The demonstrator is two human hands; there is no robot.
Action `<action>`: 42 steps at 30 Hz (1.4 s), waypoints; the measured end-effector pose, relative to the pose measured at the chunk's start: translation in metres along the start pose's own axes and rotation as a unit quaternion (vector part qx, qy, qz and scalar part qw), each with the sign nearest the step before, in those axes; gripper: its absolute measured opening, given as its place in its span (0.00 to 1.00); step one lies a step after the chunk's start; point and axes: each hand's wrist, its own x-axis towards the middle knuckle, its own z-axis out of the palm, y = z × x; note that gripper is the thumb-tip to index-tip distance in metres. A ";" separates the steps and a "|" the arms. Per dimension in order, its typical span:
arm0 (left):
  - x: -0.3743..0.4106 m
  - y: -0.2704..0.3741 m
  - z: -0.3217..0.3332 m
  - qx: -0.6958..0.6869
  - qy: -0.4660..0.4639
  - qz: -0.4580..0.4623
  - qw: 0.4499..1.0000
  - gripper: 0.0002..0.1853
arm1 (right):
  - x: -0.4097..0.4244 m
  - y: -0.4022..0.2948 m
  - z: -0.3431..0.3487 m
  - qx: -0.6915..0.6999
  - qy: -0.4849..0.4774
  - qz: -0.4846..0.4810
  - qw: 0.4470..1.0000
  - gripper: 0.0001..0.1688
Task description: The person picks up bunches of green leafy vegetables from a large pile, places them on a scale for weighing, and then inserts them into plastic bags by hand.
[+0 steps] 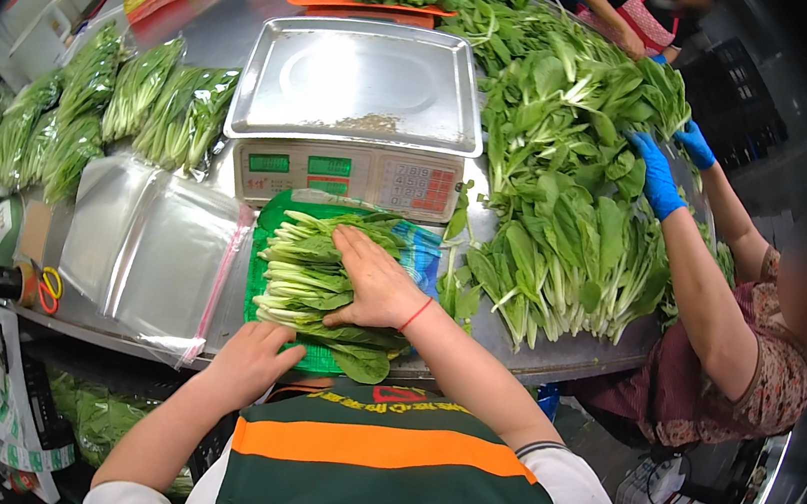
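Observation:
A bundle of leafy greens [310,271] lies on a green mat [271,221] at the near edge of the metal table, white stems to the left and leaves to the right. My right hand [377,279] rests flat on the bundle, fingers spread, a red string round the wrist. My left hand [258,355] is at the table's edge, its fingertips by the lower stem ends; whether it grips any is unclear. Just beyond the bundle stands a digital scale [345,177] with a bare steel tray [356,84]. Clear plastic bags [147,251] lie flat left of the mat.
Bagged greens [89,100] lie at the left, scissors [50,290] and a tape roll [27,281] nearer. Loose greens [573,220] are heaped at the right, where a co-worker's blue-gloved hands [658,177] reach in. Another person [628,23] stands farther off. An orange scale [369,10] holds greens.

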 end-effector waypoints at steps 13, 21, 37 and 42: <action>0.026 -0.021 0.039 -0.082 0.124 -0.077 0.986 0.06 | -0.004 -0.010 -0.014 0.115 -0.057 0.020 0.992 0.35; 0.037 -0.008 0.048 -0.079 0.188 -0.116 0.972 0.06 | 0.032 0.021 -0.022 0.033 -0.183 0.219 0.958 0.49; -0.049 -0.095 0.029 -0.066 0.266 -0.512 0.814 0.08 | -0.030 -0.047 0.014 -0.078 0.011 0.045 0.996 0.51; -0.068 -0.104 0.058 -0.033 0.278 -0.488 0.826 0.08 | -0.030 -0.047 0.010 -0.075 0.000 0.048 0.996 0.52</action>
